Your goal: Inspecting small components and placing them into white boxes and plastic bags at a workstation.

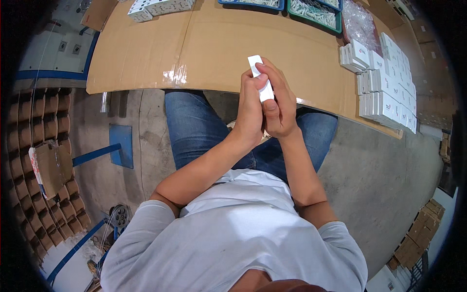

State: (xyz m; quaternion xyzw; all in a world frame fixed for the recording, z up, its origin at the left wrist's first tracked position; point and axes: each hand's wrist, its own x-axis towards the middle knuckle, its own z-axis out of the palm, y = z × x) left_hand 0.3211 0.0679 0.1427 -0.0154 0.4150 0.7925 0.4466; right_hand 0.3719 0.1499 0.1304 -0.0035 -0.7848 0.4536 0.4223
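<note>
A small, narrow white box (266, 91) is held between my two hands, just over the near edge of the table. My left hand (250, 106) grips it from the left, its thumb lying near the middle of the box. From the right, my right hand (282, 104) wraps round it with bent fingers, the thumb by the lower end. The box stands tilted, its top end leaning to the left and clear of the fingers. Parts of its sides are hidden by both hands.
Brown cardboard (214, 53) covers the table. Stacked white boxes (389, 92) stand along its right side, with clear plastic bags (360, 27) behind. A green tray (315, 18) and a blue tray (253, 4) hold many small white pieces. More white boxes (163, 7) sit far left.
</note>
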